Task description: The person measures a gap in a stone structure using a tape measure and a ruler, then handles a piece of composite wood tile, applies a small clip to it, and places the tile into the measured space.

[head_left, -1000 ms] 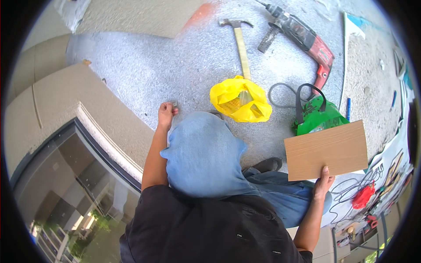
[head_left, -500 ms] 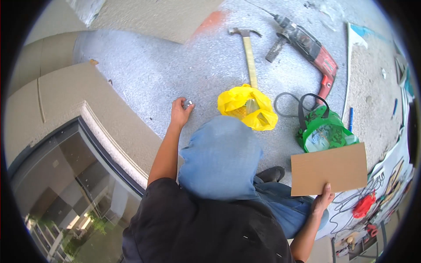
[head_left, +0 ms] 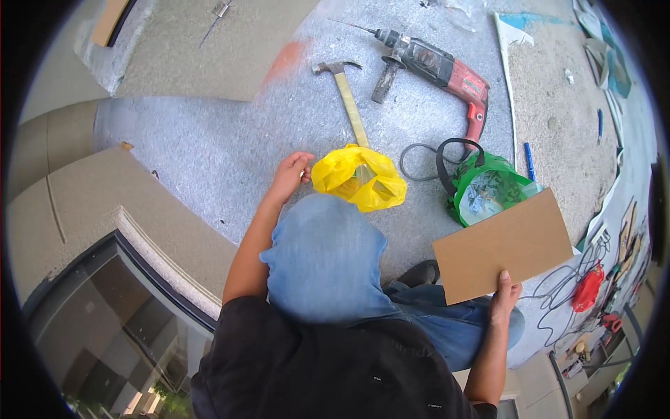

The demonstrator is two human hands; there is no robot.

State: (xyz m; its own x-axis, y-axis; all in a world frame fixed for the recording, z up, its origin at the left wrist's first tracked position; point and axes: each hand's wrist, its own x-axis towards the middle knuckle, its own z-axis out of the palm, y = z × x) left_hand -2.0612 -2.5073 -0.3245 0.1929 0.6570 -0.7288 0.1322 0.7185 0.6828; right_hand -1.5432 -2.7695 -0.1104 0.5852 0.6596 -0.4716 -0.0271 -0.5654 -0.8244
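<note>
Head view: I am kneeling on a gray, speckled floor and looking down at my own two hands.

Cardboard sheet: the flat brown cardboard sheet is in the air by my right knee, in front of the green bag. It looks light and stiff. I think it will bend if I squeeze it hard, so an edge or a corner is the best place to hold it.

My right hand: my right hand pinches the bottom edge of the sheet, thumb on top and the other fingers hidden behind it.

Yellow bag: the yellow bag lies on the floor just past my knee. It is thin, soft and crinkly, with something boxy inside. I think it could slip or tear, so I would grab it by the loose top.

My left hand: my left hand is down by the floor, just left of the yellow bag, with the fingers curled. I cannot tell if the tips pinch a tiny thing.

Hammer: a hammer lies past the yellow bag, its handle end touching the bag.

Drill: a red and black drill lies farther away, its cord looping near the green bag.

Far right: a red tool and some wires lie well apart.
</note>
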